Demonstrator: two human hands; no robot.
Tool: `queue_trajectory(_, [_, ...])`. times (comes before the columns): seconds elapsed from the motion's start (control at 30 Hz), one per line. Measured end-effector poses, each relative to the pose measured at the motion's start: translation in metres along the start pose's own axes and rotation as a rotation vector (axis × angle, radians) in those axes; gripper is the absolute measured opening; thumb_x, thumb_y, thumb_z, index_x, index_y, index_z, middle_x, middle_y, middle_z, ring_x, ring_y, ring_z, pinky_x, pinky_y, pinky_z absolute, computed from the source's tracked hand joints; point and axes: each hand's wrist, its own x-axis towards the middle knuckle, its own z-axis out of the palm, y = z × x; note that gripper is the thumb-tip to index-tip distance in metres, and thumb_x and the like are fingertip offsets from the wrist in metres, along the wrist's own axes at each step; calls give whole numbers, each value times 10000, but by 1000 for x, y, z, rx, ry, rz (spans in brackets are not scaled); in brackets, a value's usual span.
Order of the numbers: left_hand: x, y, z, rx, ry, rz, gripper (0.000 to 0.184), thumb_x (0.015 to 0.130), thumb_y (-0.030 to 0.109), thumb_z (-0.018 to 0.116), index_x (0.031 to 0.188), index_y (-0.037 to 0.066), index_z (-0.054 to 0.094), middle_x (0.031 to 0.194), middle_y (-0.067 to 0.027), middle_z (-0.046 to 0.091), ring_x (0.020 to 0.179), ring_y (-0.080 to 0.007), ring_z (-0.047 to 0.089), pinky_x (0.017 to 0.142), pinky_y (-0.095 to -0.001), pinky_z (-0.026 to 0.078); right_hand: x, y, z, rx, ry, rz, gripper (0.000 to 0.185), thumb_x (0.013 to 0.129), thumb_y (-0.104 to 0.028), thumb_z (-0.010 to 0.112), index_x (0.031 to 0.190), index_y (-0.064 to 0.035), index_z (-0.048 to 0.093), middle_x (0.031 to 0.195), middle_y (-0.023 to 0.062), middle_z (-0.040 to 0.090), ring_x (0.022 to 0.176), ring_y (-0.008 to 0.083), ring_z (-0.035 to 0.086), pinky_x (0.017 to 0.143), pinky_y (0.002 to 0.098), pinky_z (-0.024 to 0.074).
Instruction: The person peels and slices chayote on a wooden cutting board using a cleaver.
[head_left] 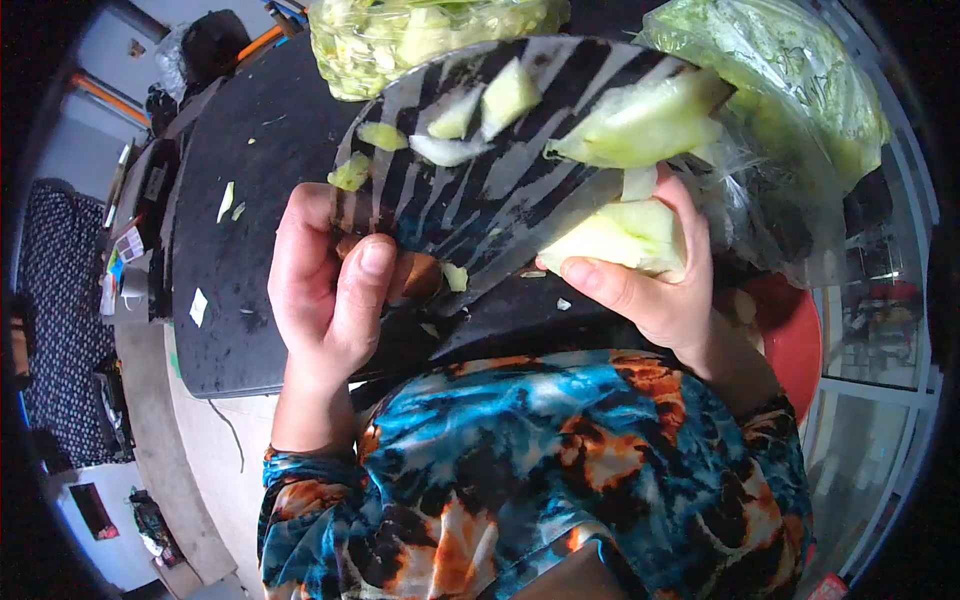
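Note:
My left hand (335, 280) is closed around the brown handle of a broad-bladed knife (470, 210). Dark and grey streaks cover its wide blade, which reaches up and to the right. Several pale green vegetable pieces lie against the blade, including a larger piece (640, 125) near its far end. In my right hand (665, 290) is a pale green vegetable chunk (625, 240), gripped between thumb and fingers beside the blade's lower edge. I cannot tell whether the edge touches it. The chunk hides part of the right fingers.
A clear bag (430, 40) of pale green pieces stands behind the knife. Another bag (780, 90) of greens sits at the right. Scraps (198, 307) lie on the black table (235, 345). A red container (790, 340) is beside my right forearm.

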Motion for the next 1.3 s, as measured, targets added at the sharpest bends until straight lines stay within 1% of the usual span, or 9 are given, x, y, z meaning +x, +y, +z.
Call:
queue_trajectory(0.17, [-2, -2, -10, 262, -19, 5, 209, 862, 180, 602, 858, 4, 488, 719, -27, 478, 550, -84, 459, 519, -218, 387, 1, -2, -2, -175, -17, -82, 435, 701, -49, 756, 1074, 8, 540, 964, 67, 619, 850, 113, 603, 764, 255, 479])
queue_trajectory(0.27, [-1, 4, -9, 314, -56, -2, 209, 850, 183, 610, 841, 4, 503, 683, -46, 508, 552, -116, 499, 530, -237, 400, 0, -1, -3, -255, -81, -19, 374, 700, -78, 764, 1009, 13, 575, 918, 69, 639, 811, 111, 610, 733, 253, 485])
queue_trajectory(0.6, [10, 13, -10, 446, -176, -30, 220, 839, 202, 606, 832, 13, 494, 656, -76, 509, 555, -182, 521, 529, -266, 407, 0, -5, -1, -114, -88, 190, 368, 711, -89, 763, 1007, 3, 565, 916, 54, 628, 824, 112, 598, 751, 251, 477])
queue_trajectory(0.7, [13, 11, -11, 469, -215, 54, 232, 836, 209, 611, 829, 14, 486, 658, -84, 495, 551, -202, 512, 525, -271, 402, -1, -3, -2, -171, -106, 166, 401, 708, -97, 767, 1030, -3, 548, 912, 49, 621, 838, 112, 592, 758, 252, 475])
queue_trajectory(0.9, [4, 8, -6, 412, -174, -92, 237, 837, 211, 616, 834, 16, 481, 649, -69, 466, 532, -201, 483, 518, -269, 389, 3, 0, -2, -103, -69, 140, 391, 695, -111, 779, 1003, -3, 563, 912, 46, 618, 835, 108, 586, 760, 253, 472])
queue_trajectory(1.1, [6, 5, 3, 423, -152, -94, 211, 835, 146, 608, 890, 9, 458, 629, -116, 458, 518, -256, 471, 514, -287, 390, 3, 7, -3, -84, -14, 214, 377, 691, -136, 788, 975, -9, 575, 884, 34, 636, 816, 102, 591, 751, 243, 468])
queue_trajectory(1.13, [8, 5, 4, 436, -159, -86, 207, 837, 126, 603, 906, 5, 450, 629, -128, 458, 516, -272, 469, 512, -293, 390, 5, 5, -5, -50, -34, 348, 340, 704, -127, 776, 960, -15, 584, 849, 32, 646, 771, 98, 603, 721, 244, 479])
queue_trajectory(1.2, [15, 1, 6, 461, -189, -38, 207, 845, 112, 596, 910, 2, 433, 626, -132, 448, 524, -277, 457, 510, -297, 386, 9, 12, -3, 146, 15, 379, 291, 720, -112, 760, 942, -22, 594, 830, 36, 649, 727, 94, 611, 673, 236, 486])
queue_trajectory(1.3, [21, -3, 8, 430, -211, -73, 215, 855, 106, 592, 902, 4, 409, 620, -134, 428, 537, -267, 421, 514, -298, 380, 12, 14, -6, 189, 9, 413, 236, 739, -93, 736, 921, -22, 604, 819, 34, 645, 703, 93, 613, 634, 224, 487])
